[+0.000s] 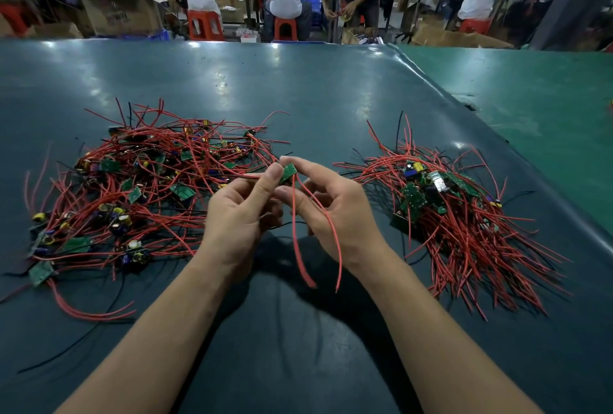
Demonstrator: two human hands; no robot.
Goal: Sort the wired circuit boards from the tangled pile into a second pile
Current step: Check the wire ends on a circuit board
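A tangled pile (139, 188) of small green circuit boards with red and black wires lies on the left of the table. A second, tidier pile (444, 211) lies on the right, its wires fanned toward me. Between them, above the table, both hands hold one small green circuit board (288, 173). My left hand (238, 214) pinches it with thumb and forefinger; my right hand (331, 204) grips its upper right edge. Two red wires (300, 247) hang from the board toward me, and another red wire runs from it back into the tangled pile.
The dark teal table mat (298, 98) reaches to a raised seam, with a brighter green surface (530, 88) beyond it on the right. A loose black wire (83, 344) trails near the front left. Seated and standing people, red stools and cardboard boxes fill the background.
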